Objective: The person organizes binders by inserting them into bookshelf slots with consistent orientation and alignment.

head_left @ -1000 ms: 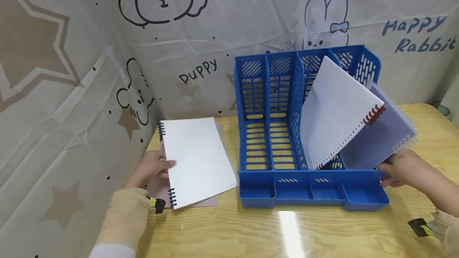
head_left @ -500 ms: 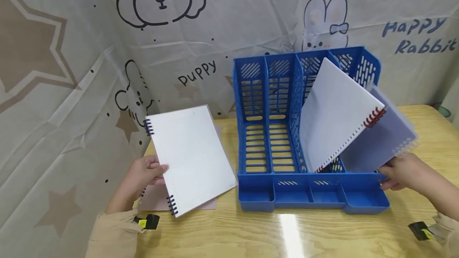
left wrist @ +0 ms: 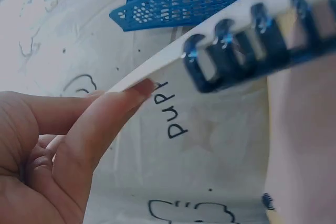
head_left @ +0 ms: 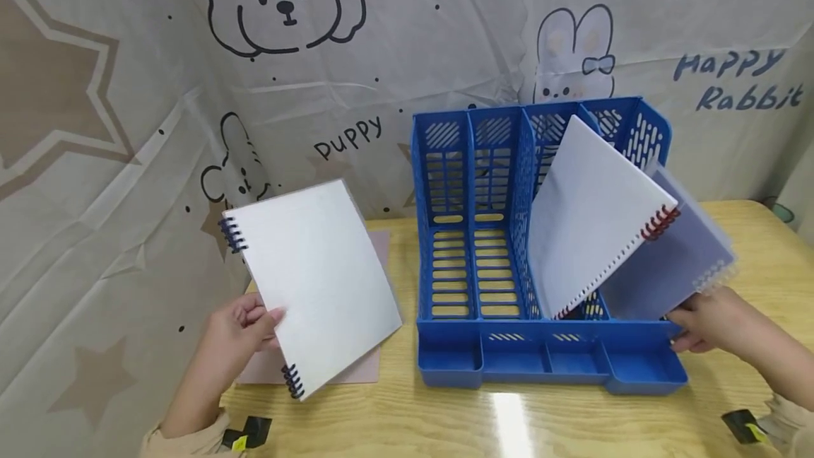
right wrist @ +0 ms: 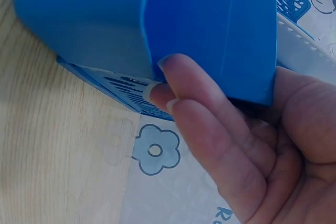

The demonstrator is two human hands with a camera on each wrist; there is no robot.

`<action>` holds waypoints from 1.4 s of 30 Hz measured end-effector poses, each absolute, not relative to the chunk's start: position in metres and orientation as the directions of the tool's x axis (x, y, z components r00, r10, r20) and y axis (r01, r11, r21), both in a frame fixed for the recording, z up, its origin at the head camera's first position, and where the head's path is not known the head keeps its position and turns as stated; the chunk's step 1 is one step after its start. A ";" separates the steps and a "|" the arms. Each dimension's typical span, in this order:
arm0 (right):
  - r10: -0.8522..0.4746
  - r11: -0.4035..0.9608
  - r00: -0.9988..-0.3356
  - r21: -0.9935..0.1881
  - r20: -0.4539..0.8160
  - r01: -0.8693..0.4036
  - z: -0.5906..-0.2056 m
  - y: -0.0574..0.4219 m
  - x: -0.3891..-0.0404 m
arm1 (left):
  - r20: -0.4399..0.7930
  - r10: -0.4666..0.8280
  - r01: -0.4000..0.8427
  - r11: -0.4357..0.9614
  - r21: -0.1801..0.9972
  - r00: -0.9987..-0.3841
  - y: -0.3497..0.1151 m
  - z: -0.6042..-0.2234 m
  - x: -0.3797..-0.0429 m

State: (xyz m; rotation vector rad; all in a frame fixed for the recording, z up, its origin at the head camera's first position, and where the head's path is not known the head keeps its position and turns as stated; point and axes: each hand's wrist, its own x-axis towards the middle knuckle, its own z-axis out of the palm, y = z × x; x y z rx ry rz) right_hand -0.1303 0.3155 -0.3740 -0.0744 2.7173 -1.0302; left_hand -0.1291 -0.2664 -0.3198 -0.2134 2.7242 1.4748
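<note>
My left hand [head_left: 244, 327] pinches a white spiral notebook [head_left: 318, 288] by its left edge, between the dark coil rings [left wrist: 265, 30]. The notebook is tilted and raised over a pinkish notebook [head_left: 361, 372] that lies on the table. In the left wrist view, thumb and finger meet on its thin edge. My right hand [head_left: 712, 320] grips the right front side wall of a blue file organizer [head_left: 511, 360]. Its fingers [right wrist: 210, 140] lie along the outside of that wall in the right wrist view.
A white notebook with a red coil [head_left: 600, 218] leans in the organizer's third slot from the left. A bluish notebook with a clear coil [head_left: 674, 253] leans in the rightmost slot. Wooden table [head_left: 445, 423] lies in front; printed cloth [head_left: 458, 41] hangs behind and at the left.
My left hand has lifted the white notebook and drawn it left and toward me, tilting it and uncovering more of the pinkish notebook. My right hand keeps its hold on the organizer.
</note>
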 end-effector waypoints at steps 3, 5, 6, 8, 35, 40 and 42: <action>-0.134 0.757 -0.973 -0.653 -0.186 0.021 -0.376 0.315 -0.129 | -0.009 -0.143 -0.094 0.602 0.793 -0.990 -0.260 -0.317 -0.120; -0.134 0.756 -0.974 -0.654 -0.182 0.018 -0.376 0.315 -0.128 | 0.057 -0.168 -0.065 0.644 0.762 -0.984 -0.257 -0.316 -0.114; -0.137 0.756 -0.974 -0.655 -0.178 0.014 -0.377 0.315 -0.128 | 0.091 -0.177 -0.051 0.667 0.743 -0.980 -0.255 -0.316 -0.111; -0.139 0.754 -0.975 -0.657 -0.174 0.009 -0.377 0.315 -0.128 | 0.158 -0.185 -0.018 0.702 0.712 -0.970 -0.251 -0.315 -0.106; -0.137 0.765 -0.973 -0.644 -0.184 0.014 -0.376 0.316 -0.129 | 0.692 -0.012 0.485 0.705 0.517 -0.722 -0.204 -0.294 -0.076; -0.137 0.767 -0.975 -0.641 -0.177 0.009 -0.377 0.316 -0.129 | 0.730 0.056 0.568 0.669 0.479 -0.681 -0.192 -0.290 -0.081; -0.134 0.768 -0.974 -0.640 -0.183 0.015 -0.376 0.316 -0.129 | 0.742 0.078 0.594 0.657 0.464 -0.666 -0.187 -0.290 -0.083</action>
